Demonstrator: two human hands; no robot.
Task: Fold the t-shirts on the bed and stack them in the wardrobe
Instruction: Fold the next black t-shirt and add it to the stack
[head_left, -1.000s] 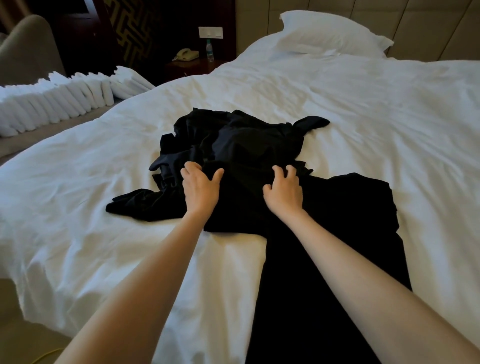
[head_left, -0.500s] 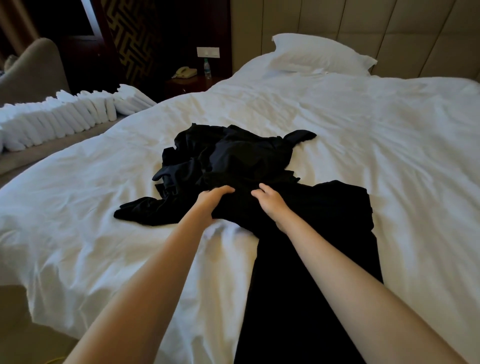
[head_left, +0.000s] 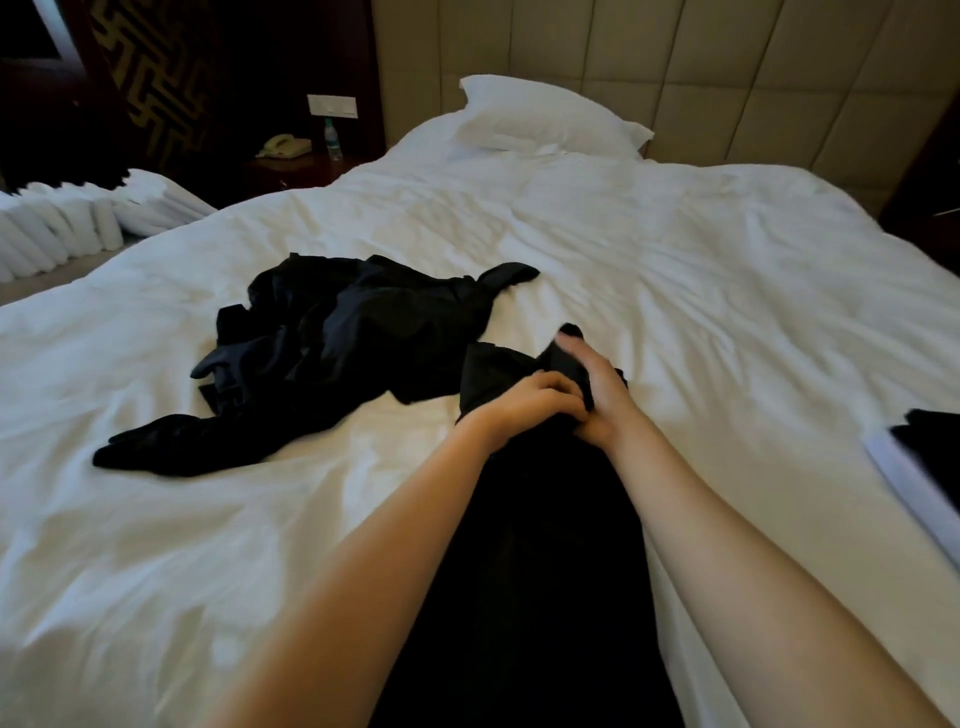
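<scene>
Black cloth is bunched up in both hands. The left hand (head_left: 524, 408) has its fingers curled tight round the top end of a black shirt (head_left: 545, 571). The right hand (head_left: 597, 387) holds the same bunch, thumb up, with cloth pinched across its palm. The two hands touch. The shirt runs from the hands down toward the person, between the two arms, lying long on the white bed (head_left: 701, 312). A messy pile (head_left: 353, 332) of more black shirts sits to the left, close to the held end. I cannot tell if they touch. The wardrobe is not in sight.

I think the job is near its start, and the step now is getting this one shirt apart from the pile so it can be folded. To do it well, the hands should slide apart along the top edge, one to each shoulder, so the shirt opens wide and not in a lump. Lift it a little, then lay it flat on a bare bit of bed, away from the pile, so no sleeve gets caught. Smooth the creases before the first fold.
</scene>
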